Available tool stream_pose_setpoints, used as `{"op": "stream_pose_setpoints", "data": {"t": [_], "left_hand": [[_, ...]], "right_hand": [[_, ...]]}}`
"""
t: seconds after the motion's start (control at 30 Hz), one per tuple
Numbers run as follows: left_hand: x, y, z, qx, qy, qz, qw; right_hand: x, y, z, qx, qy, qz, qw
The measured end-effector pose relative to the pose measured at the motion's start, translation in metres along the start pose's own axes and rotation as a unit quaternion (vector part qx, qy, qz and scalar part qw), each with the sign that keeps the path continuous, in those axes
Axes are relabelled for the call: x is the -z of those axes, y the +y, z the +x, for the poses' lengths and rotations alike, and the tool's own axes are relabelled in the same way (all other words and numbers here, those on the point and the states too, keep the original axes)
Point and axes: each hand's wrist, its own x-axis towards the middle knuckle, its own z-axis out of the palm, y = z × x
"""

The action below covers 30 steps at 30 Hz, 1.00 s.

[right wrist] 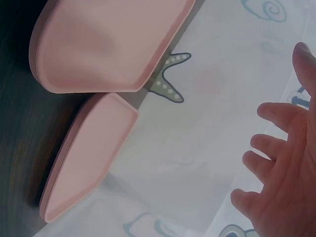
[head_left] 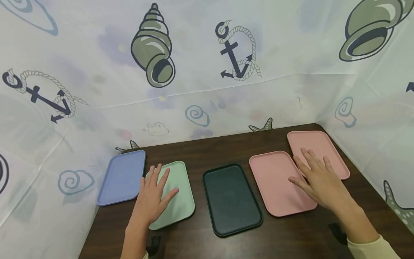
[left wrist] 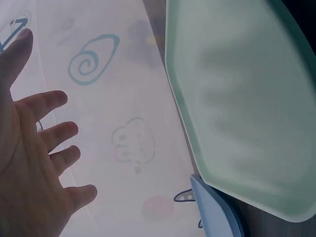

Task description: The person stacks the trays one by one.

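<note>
My left hand (head_left: pixel 151 201), fingers spread, hovers over the left part of a light green tray (head_left: pixel 181 201); the left wrist view shows the hand (left wrist: pixel 34 163) holding nothing above the tray (left wrist: pixel 247 98). Fingers spread as well, my right hand (head_left: pixel 320 180) is over the two pink trays. One pink tray (head_left: pixel 275 180) lies nearer the middle, the other pink tray (head_left: pixel 310 140) at the far right corner. In the right wrist view nothing is in the hand (right wrist: pixel 286 168). A dark green tray (head_left: pixel 231 201) lies between the hands, and a blue tray (head_left: pixel 123 178) at the far left.
The trays lie on a dark brown wooden table (head_left: pixel 200 154). A white cloth (head_left: pixel 200 46) printed with shells, anchors and starfish hangs behind the table and along both sides. Dark wrist straps (head_left: pixel 337 233) show below the hands.
</note>
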Motion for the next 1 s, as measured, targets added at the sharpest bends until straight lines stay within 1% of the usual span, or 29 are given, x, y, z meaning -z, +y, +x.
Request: {"op": "stream_pose_setpoints", "data": {"t": [0.07, 0.13, 0.23, 0.33, 0.43, 0.53, 0.63, 0.7, 0.77, 0.87, 1.0], "left_hand": [[-0.001, 0.001, 0.0, 0.003, 0.008, 0.003, 1.0], [-0.002, 0.002, -0.001, 0.005, 0.027, 0.007, 0.9996], [-0.005, 0.006, -0.002, 0.005, 0.073, 0.013, 0.9973], [-0.01, 0.013, -0.004, 0.01, 0.121, 0.01, 0.9925], [-0.015, 0.022, -0.008, 0.03, 0.156, 0.001, 0.9873], [-0.022, 0.034, -0.013, 0.059, 0.171, -0.012, 0.9834], [-0.028, 0.046, -0.02, 0.084, 0.163, -0.032, 0.9825], [-0.032, 0.055, -0.024, 0.102, 0.15, -0.05, 0.9821], [-0.036, 0.064, -0.027, 0.118, 0.131, -0.067, 0.9821], [-0.043, 0.08, -0.032, 0.147, 0.083, -0.091, 0.9814], [-0.053, 0.099, -0.037, 0.183, 0.008, -0.119, 0.9757]], "right_hand": [[0.0, 0.0, 0.0, 0.001, 0.0, 0.002, 1.0], [-0.001, 0.0, -0.001, 0.004, 0.003, 0.007, 1.0], [-0.003, 0.0, -0.002, 0.007, 0.011, 0.02, 1.0], [-0.006, -0.001, -0.002, 0.009, 0.023, 0.034, 0.999], [-0.01, -0.006, 0.0, 0.007, 0.023, 0.042, 0.999], [-0.015, -0.016, 0.001, -0.007, 0.018, 0.054, 0.998], [-0.02, -0.031, 0.001, -0.038, 0.006, 0.08, 0.996], [-0.026, -0.042, 0.001, -0.061, -0.006, 0.104, 0.993], [-0.034, -0.052, 0.002, -0.074, -0.02, 0.128, 0.989], [-0.047, -0.067, 0.001, -0.083, -0.044, 0.153, 0.984], [-0.064, -0.084, -0.001, -0.092, -0.074, 0.172, 0.978]]}}
